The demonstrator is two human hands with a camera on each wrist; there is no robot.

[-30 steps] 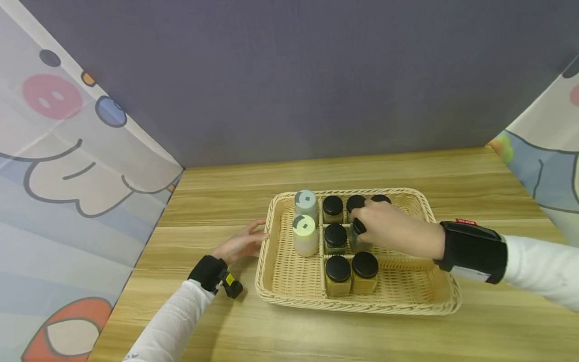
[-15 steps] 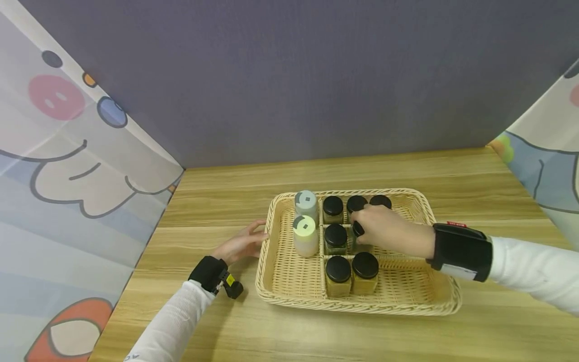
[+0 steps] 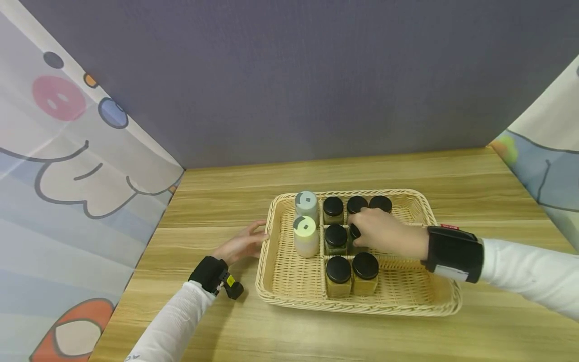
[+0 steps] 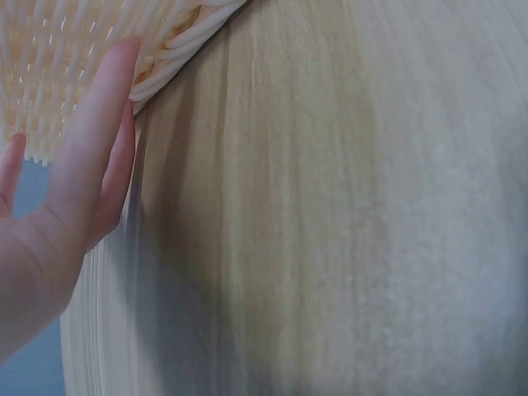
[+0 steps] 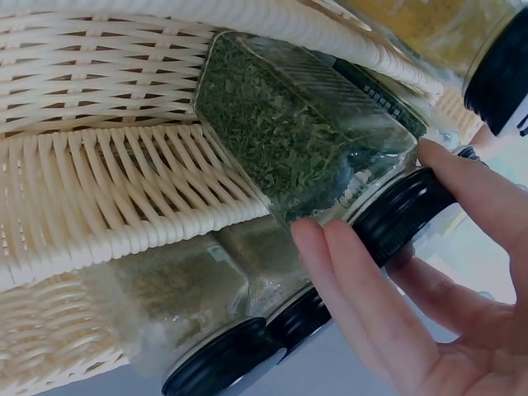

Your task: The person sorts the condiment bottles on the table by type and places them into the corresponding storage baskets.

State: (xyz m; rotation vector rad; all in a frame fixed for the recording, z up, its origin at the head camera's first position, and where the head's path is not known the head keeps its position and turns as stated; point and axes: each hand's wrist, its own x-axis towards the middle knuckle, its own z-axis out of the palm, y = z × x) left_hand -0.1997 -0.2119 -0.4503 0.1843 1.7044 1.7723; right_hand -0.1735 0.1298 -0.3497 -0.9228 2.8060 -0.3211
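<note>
My right hand point(image 3: 377, 230) grips a square glass jar of dried green herbs point(image 5: 272, 124) near its black lid point(image 5: 404, 214), fingers and thumb on either side. That jar stands in the middle row of the wicker basket point(image 3: 289, 289), right of another black-lidded jar point(image 3: 335, 240). In the right wrist view its base lies against the woven divider point(image 5: 124, 190). My left hand point(image 3: 242, 246) is at the basket's left side, fingers extended along the outer wall. The left wrist view shows a fingertip point(image 4: 124, 49) right at the weave.
Two jars with yellowish contents point(image 3: 365, 274) stand in the front row. Several black-lidded jars point(image 3: 333, 208) line the back row. A yellow-topped bottle point(image 3: 305, 236) and a pale blue-topped bottle point(image 3: 306, 203) stand in the left compartment. A grey panel point(image 3: 316, 85) rises behind the table point(image 3: 217, 196).
My right hand has moved slightly left with the herb jar, bringing it closer to the jar beside it. The left hand has stayed at the basket's side.
</note>
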